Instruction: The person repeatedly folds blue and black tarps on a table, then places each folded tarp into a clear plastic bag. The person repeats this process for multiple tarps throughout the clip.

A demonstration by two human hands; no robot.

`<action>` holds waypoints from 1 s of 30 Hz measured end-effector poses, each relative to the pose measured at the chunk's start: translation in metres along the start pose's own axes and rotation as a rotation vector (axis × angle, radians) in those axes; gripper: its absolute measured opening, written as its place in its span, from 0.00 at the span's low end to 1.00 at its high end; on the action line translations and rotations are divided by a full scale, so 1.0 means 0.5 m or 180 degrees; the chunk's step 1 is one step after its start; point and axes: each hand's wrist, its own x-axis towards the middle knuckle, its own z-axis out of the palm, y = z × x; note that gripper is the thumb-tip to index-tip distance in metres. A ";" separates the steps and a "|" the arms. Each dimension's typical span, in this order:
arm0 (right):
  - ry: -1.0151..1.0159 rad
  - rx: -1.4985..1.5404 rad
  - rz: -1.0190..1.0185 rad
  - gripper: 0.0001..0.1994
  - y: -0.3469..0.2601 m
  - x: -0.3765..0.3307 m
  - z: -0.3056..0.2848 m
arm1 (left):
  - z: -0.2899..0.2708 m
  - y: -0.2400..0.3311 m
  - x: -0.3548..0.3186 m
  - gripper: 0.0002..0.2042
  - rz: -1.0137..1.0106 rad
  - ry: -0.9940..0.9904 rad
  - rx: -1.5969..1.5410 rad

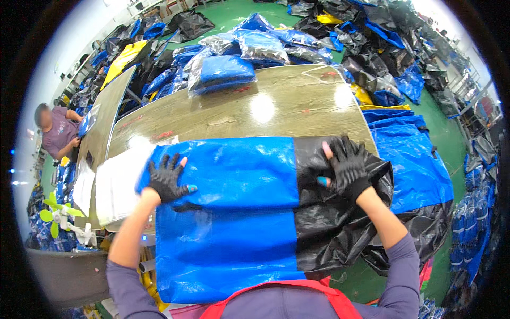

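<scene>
Blue-and-black glossy plastic sheet (228, 234) spread over near edge of brown wood-grain table (212, 117), front part reaching past it. Black-gloved left hand (169, 178) flat on blue, black-gloved right hand (348, 169) flat on black; fingers wide, gripping nothing. Smoothing likely: best press evenly, sweep outward, work creases out of black end.

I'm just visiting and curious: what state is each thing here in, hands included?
Left hand: gloved, open, fingers spread on the blue part.
Right hand: gloved, open, spread on the black part.
Blue-and-black sheet: blue part mostly smooth, black part crumpled; overhanging the table's near edge.
Blue bundle: folded, in clear plastic.
Table: partly covered.
Green-bladed fan: blades distinct; on or off, can't tell.
</scene>
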 end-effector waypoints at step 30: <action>0.0054 0.0194 -0.1018 0.17 -0.087 -0.384 0.014 | -0.012 0.390 0.166 0.37 0.1953 0.2020 -0.0930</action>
